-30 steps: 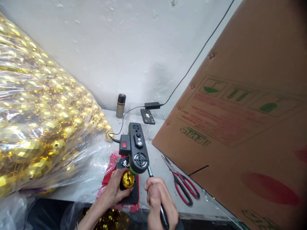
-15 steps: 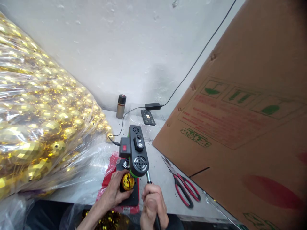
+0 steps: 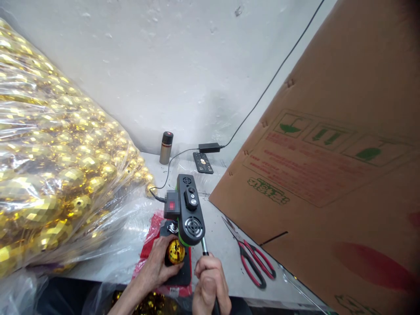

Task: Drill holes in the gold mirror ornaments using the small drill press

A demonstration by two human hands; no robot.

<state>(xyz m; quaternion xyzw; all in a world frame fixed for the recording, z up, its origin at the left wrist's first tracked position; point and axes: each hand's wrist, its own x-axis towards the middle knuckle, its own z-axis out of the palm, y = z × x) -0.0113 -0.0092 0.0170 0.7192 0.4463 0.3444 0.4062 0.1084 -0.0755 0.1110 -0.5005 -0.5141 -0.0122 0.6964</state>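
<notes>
A gold faceted ball (image 3: 176,252) sits on the black base of a small bench machine (image 3: 191,210), under its front end. My left hand (image 3: 162,261) curls round the ball from the left, thumb in front and fingers behind. The lever (image 3: 204,246) of the machine slants down toward me on the right, and my right hand (image 3: 211,284) is closed round its black handle. Beneath the machine lies red plastic (image 3: 149,238). Part of the ball's top is close to the machine head; whether they touch is unclear.
A clear bag of gold balls (image 3: 68,175) fills the left. Red-handled scissors (image 3: 252,258) lie right of the machine, beside a large cardboard box (image 3: 315,183). Behind stand a bottle (image 3: 166,148), a phone (image 3: 203,162) and a power adapter (image 3: 209,148) with cable.
The whole view has shifted slightly, with things a little lower in the picture. Both hands keep their holds on the ball and the lever.
</notes>
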